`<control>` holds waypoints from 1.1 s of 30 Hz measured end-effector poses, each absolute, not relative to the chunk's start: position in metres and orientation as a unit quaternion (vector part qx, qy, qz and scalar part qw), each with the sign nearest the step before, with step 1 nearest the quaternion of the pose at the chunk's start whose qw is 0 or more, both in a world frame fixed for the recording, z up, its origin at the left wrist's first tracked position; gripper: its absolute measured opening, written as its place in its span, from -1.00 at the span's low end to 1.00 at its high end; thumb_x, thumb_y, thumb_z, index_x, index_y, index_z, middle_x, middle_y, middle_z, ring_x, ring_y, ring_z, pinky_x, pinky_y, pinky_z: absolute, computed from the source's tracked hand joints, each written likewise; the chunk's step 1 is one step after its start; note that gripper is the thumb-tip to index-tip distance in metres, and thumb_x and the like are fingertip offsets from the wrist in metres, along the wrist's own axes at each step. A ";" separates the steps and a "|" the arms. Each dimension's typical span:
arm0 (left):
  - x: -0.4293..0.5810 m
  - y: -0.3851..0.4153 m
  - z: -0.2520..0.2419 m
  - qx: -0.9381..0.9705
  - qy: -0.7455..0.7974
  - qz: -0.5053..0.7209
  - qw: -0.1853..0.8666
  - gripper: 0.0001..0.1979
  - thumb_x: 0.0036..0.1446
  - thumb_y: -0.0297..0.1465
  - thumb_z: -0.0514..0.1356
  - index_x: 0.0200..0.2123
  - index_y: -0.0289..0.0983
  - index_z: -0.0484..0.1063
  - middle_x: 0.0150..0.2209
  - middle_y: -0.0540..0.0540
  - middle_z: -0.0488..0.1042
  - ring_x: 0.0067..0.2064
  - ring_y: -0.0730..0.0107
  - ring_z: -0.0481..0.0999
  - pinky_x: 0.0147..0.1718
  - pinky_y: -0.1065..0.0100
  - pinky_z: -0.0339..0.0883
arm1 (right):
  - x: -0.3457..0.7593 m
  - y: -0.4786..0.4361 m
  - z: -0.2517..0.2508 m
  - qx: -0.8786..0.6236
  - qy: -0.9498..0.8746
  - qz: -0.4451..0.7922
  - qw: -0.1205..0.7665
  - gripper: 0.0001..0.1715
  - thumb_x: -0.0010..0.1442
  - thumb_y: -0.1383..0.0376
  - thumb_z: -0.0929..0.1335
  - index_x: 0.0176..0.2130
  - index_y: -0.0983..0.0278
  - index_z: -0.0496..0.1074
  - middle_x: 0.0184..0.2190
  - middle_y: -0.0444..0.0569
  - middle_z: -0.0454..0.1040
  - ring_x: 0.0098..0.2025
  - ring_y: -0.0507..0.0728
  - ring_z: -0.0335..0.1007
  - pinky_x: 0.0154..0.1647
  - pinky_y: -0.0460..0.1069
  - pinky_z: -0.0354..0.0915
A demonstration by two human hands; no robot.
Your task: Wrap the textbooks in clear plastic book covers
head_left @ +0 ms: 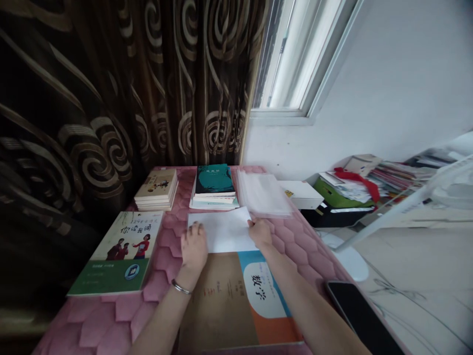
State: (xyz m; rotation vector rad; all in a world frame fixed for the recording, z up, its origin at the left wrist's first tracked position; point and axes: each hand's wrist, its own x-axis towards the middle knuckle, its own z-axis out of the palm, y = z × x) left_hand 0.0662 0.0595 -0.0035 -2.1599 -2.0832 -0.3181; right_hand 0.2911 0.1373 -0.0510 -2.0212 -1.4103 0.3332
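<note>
A white sheet [225, 229] lies over the far part of a large book [225, 301], whose cover is brown on the left, blue and orange on the right. My left hand [194, 249], with a silver bracelet at its wrist, rests on the sheet's left side, fingers bent slightly and a little apart. At the right edge, the thumb of my right hand [260, 232] presses on the sheet, its other fingers mostly hidden; the hand is closed on that edge. The sheet's far right corner lifts slightly. Beyond it lie several clear plastic covers [264, 193].
On the pink padded surface [101, 323] are a green-and-white book [121, 249], a stack of tan books [157, 188] and a teal-topped stack [214, 182]. A phone [360, 315] lies near the right edge. A white box [301, 194] and a green bag [340, 190] stand beyond.
</note>
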 end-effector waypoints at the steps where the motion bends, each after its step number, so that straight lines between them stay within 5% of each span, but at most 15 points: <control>1: 0.070 0.056 -0.006 -0.750 -0.651 -0.104 0.047 -0.56 0.31 -0.45 -0.14 0.15 -0.26 0.34 0.25 -0.25 0.26 0.22 0.07 0.30 0.19 0.04 0.13 | 0.291 0.136 -0.050 -0.771 -0.537 0.129 0.317 -0.79 0.14 0.26 0.32 -0.38 0.34 0.50 -0.44 0.25 0.55 -0.32 0.34 0.51 -0.36 0.08 0.22; 5: 0.080 0.050 -0.018 -0.797 -0.598 -0.088 -0.013 -0.51 0.34 -0.25 -0.13 0.25 -0.23 0.22 0.33 -0.16 0.14 0.34 0.14 0.08 0.29 0.03 -0.05 | 0.291 0.130 -0.044 -0.781 -0.534 0.133 0.294 -0.73 0.17 0.23 0.31 -0.30 0.38 0.52 -0.37 0.30 0.56 -0.24 0.35 0.52 -0.30 0.08 0.27; 14: 0.083 0.055 -0.020 -0.769 -0.636 -0.021 -0.065 -0.43 0.34 -0.19 -0.19 0.34 -0.26 0.03 0.39 -0.21 -0.10 0.40 0.14 -0.11 0.30 -0.06 -0.18 | 0.280 0.120 -0.025 -0.808 -0.525 0.162 0.212 -0.59 0.29 0.31 0.19 -0.03 0.54 0.41 -0.12 0.42 0.50 -0.03 0.38 0.47 -0.13 0.14 0.31; 23: 0.105 0.078 -0.004 -0.736 -0.676 -0.026 -0.021 -0.41 0.26 -0.20 -0.06 0.23 -0.46 0.23 0.21 -0.39 0.28 0.23 -0.06 0.24 0.23 -0.08 -0.04 | 0.273 0.121 -0.019 -0.810 -0.537 0.156 0.175 -0.54 0.32 0.29 0.15 0.02 0.59 0.35 -0.05 0.49 0.44 -0.03 0.41 0.46 -0.17 0.20 0.33; 28: 0.101 0.095 -0.021 -0.749 -0.661 -0.015 -0.049 -0.31 0.27 -0.17 -0.13 0.30 -0.55 0.03 0.38 -0.38 -0.09 0.39 0.01 -0.11 0.30 0.02 -0.21 | 0.273 0.116 -0.014 -0.812 -0.534 0.147 0.185 -0.54 0.31 0.27 0.16 0.05 0.57 0.29 -0.07 0.44 0.47 -0.07 0.37 0.49 -0.16 0.16 0.34; 33: 0.095 0.100 -0.034 -0.744 -0.666 -0.012 -0.056 -0.27 0.27 -0.13 -0.20 0.33 -0.54 -0.07 0.39 -0.34 -0.21 0.40 0.08 -0.18 0.31 0.04 -0.26 | 0.289 0.103 -0.015 -0.801 -0.540 0.152 0.211 -0.59 0.29 0.22 0.23 0.04 0.42 0.31 -0.11 0.21 0.54 -0.05 0.24 0.50 -0.12 0.00 0.33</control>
